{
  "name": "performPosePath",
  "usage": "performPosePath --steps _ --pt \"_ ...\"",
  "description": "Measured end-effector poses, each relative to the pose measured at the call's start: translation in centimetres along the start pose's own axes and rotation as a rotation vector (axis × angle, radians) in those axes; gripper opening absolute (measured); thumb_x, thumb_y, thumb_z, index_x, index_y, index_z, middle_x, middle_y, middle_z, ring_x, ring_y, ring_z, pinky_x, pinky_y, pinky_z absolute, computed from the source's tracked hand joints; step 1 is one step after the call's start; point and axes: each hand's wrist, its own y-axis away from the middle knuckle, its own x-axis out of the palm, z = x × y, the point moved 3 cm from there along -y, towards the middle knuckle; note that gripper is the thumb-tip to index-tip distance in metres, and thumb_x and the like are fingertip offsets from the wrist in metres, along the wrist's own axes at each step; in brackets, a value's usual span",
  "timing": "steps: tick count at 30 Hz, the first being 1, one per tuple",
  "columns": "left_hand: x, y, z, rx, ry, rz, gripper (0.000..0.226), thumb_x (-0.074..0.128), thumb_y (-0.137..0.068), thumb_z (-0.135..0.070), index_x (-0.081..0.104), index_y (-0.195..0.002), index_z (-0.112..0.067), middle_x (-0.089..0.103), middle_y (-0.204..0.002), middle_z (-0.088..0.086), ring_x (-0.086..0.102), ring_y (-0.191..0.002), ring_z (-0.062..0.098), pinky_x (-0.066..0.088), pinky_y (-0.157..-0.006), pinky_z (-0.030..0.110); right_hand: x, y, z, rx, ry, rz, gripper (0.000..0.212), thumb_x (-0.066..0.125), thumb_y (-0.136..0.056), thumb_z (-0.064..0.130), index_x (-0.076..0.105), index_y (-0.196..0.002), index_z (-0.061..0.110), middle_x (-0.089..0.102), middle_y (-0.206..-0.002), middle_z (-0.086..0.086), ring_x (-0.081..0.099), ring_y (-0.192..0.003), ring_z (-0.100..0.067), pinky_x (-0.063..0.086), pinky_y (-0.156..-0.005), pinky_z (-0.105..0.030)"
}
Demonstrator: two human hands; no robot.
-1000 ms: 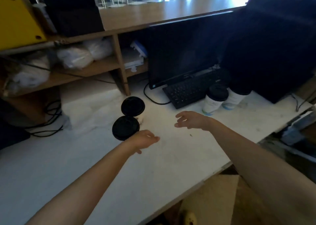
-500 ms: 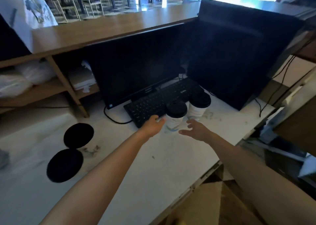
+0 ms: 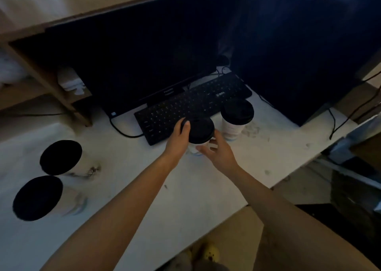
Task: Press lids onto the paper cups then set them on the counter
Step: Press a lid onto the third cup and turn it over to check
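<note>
On the white tabletop point(image 3: 185, 198), the black plastic lid point(image 3: 202, 129) of the white paper cup point(image 3: 192, 150) is gripped by the left hand point(image 3: 179, 138), the right hand point(image 3: 218, 153) held with fingers point(image 3: 215, 140) spread beside it; even pressure round the rim is advised.

Your arms are bare. From your left hand point(image 3: 181, 138) and your right hand point(image 3: 218, 153) back along both forearms point(image 3: 123, 204) to the bottom edge of the view, only skin shows. The forearms look slim near the wrists and swell broad towards the lower edge, where the wide lens stretches them. The light is dim, so fine detail on your fingers and nails is too soft to read. Low between your arms you can see what looks like your shoe point(image 3: 211, 252): yellow, round-toed, with a few dark specks on top. Just left of it sits a paler grey shape, too blurred to tell whether it is your other shoe.
</note>
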Motion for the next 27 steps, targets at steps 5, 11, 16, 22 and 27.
performPosePath --steps 5,11,16,22,27 --pt "-0.6 1.0 0.9 -0.006 0.019 0.073 0.042 0.037 -0.098 -0.041 0.038 -0.139 -0.031 0.044 -0.144 0.001 0.044 -0.129 0.017 0.036 -0.111 0.037 -0.7 1.3 -0.4 0.031 0.035 0.074 0.053 0.065 -0.086 0.008 0.041 -0.134 0.013 0.050 -0.123 0.007 0.053 -0.110 -0.013 0.041 -0.082 -0.012" --pt "-0.3 1.1 -0.2 0.089 -0.101 -0.050 0.047 0.039 -0.098 -0.036 0.034 -0.143 -0.026 0.043 -0.144 -0.002 0.041 -0.131 0.015 0.032 -0.099 0.020 -2.2 -1.2 2.7 0.162 -0.140 -0.135 0.026 0.036 -0.100 0.019 0.060 -0.107 0.014 0.063 -0.105 -0.001 0.059 -0.104 -0.016 0.045 -0.096 -0.032" --pt "0.9 1.0 0.0 0.215 -0.122 -0.113 0.037 0.033 -0.101 -0.026 0.042 -0.136 -0.016 0.053 -0.125 -0.001 0.052 -0.111 0.012 0.042 -0.091 0.024 0.3 -2.6 4.4 0.051 -0.015 -0.138 0.032 0.035 -0.101 0.024 0.061 -0.113 0.011 0.065 -0.103 -0.004 0.059 -0.096 -0.016 0.044 -0.085 -0.027" --pt "1.2 0.9 0.1 0.237 -0.051 -0.127 0.035 0.034 -0.101 -0.022 0.044 -0.133 -0.016 0.051 -0.116 -0.006 0.051 -0.105 0.008 0.040 -0.088 0.020 0.5 -2.6 3.9 0.031 -0.062 -0.161 0.026 0.037 -0.100 0.021 0.062 -0.105 0.014 0.062 -0.090 0.005 0.056 -0.081 0.000 0.043 -0.073 -0.010" --pt "0.4 0.5 -0.1 0.205 -0.062 -0.012 0.037 0.029 -0.102 -0.026 0.045 -0.134 -0.017 0.054 -0.127 0.003 0.051 -0.114 0.014 0.042 -0.093 0.025 0.8 -1.8 4.3 0.079 -0.132 -0.231 0.031 0.033 -0.102 0.025 0.061 -0.104 0.011 0.062 -0.091 0.001 0.057 -0.084 -0.011 0.045 -0.078 -0.023"
